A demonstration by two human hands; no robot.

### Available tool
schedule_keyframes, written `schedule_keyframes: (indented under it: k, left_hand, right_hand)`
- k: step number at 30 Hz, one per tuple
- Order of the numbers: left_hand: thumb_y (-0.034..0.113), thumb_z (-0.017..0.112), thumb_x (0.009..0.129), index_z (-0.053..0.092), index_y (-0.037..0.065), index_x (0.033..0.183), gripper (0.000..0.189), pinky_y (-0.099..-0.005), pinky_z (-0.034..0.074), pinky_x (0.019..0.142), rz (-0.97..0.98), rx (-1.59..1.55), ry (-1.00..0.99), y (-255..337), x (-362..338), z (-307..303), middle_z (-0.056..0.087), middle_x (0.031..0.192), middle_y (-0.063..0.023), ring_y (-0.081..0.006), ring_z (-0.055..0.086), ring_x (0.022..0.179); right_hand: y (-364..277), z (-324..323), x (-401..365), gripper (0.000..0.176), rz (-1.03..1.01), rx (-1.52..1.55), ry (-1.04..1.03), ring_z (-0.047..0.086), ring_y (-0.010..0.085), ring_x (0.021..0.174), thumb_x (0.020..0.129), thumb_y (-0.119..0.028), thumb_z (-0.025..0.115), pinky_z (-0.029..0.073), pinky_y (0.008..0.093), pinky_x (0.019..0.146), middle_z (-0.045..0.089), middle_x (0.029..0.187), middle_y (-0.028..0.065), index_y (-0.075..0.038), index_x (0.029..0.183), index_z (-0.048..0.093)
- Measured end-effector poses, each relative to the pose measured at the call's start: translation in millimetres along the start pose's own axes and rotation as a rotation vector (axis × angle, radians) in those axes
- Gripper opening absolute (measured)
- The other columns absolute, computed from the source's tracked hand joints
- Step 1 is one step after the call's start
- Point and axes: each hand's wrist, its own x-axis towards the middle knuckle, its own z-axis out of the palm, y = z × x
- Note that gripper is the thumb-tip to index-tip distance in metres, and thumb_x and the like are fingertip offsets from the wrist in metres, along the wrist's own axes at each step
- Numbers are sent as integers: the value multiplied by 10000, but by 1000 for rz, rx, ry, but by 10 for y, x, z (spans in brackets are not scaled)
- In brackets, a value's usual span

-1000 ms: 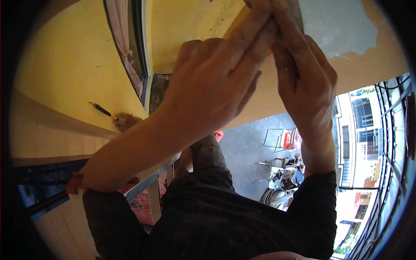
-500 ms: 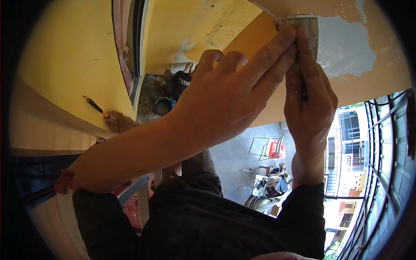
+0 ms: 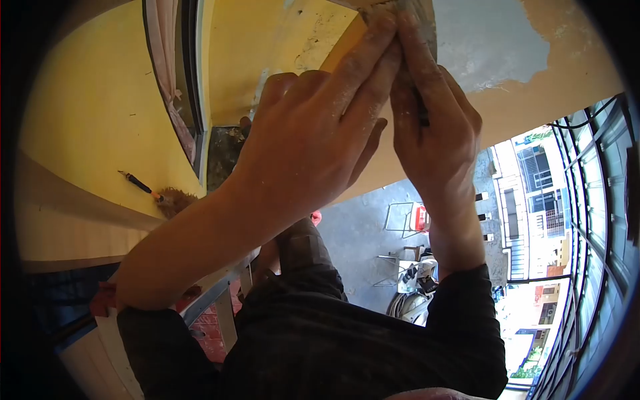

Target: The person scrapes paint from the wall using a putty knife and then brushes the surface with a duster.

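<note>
Overhead, a putty knife (image 3: 425, 30) with a broad, stained blade lies against the painted surface, its upper part near the top edge of the view. My right hand (image 3: 440, 147) is closed around its handle, with the forefinger stretched along the blade. My left hand (image 3: 303, 147) has two dusty fingers stretched out and pressing on the blade, while its other fingers are bent. Right of the blade, a smooth grey filler patch (image 3: 493, 47) with a ragged edge covers part of the tan surface (image 3: 533, 100).
A bristly brown brush (image 3: 177, 200) with a dark handle is at the left by a yellow wall (image 3: 87, 127). A ladder (image 3: 223, 310) stands beside my body. Below on the floor are a folding chair (image 3: 400, 219) and a cluttered stand (image 3: 410, 273). Metal bars (image 3: 587, 220) line the right.
Both hands and the putty knife have shifted left and upward in view, and the scene has shifted somewhat too. A dark-shirted person and a bucket seen below earlier are now mostly hidden behind my left hand.
</note>
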Motion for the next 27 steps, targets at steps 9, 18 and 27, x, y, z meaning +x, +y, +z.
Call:
schedule_keyframes:
  k: [9,18,27]
  left_hand:
    - [201,638,784,511,30,1293,551,-327,443,647,60,-26,81,-109,-31,102,384,1446,-118,-170,542,718]
    - [172,626,784,514,10,1283,537,-317,439,631,45,-51,83,-78,-29,98,385,1445,-125,-157,530,661]
    - [174,722,711,443,31,1352,713,-306,460,743,-6,-76,4,-3,-26,16,374,1450,-127,-187,612,843]
  right_hand:
    - [-3,-113,62,412,-13,-104,-138,634,304,1031,877,32,545,540,364,835,614,1185,174,-19,1286,529]
    - [-45,-56,60,429,22,0,-87,619,299,1062,882,40,531,528,360,853,614,1190,169,-31,1304,516]
    - [-40,-148,23,420,35,-66,-140,620,298,1058,877,42,537,544,354,820,608,1200,167,-27,1292,526]
